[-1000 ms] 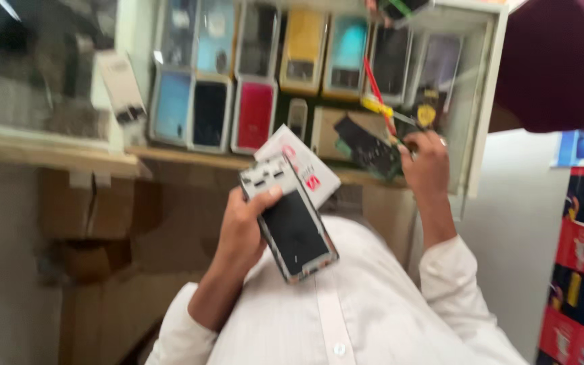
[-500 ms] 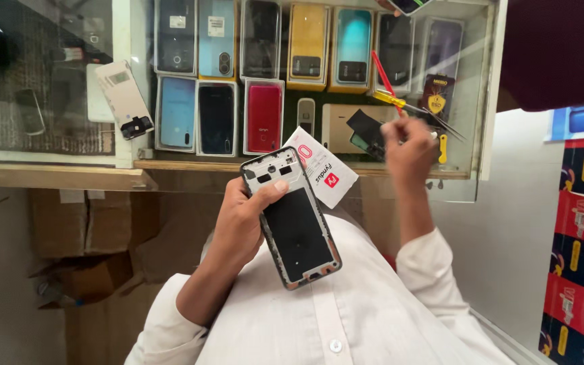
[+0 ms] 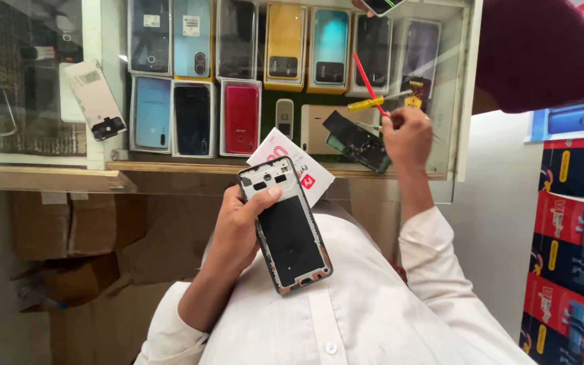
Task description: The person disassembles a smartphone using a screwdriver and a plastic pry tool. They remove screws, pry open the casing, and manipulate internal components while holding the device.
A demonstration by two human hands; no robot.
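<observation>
While the left hand (image 3: 241,226) is gripping the opened phone frame (image 3: 285,224) by its edges above the lap, the right hand (image 3: 407,135) is pinching a red tool (image 3: 368,81) at the display case (image 3: 461,101); frame looking light, thin, likely fragile

Left hand (image 3: 241,226) is raised at centre, fingers curled in a grip, thumb pressed flat toward 1 o'clock. Right hand (image 3: 407,138) is held higher, at 2 o'clock, closed in a pinch; both forearms are white-sleeved.
</observation>
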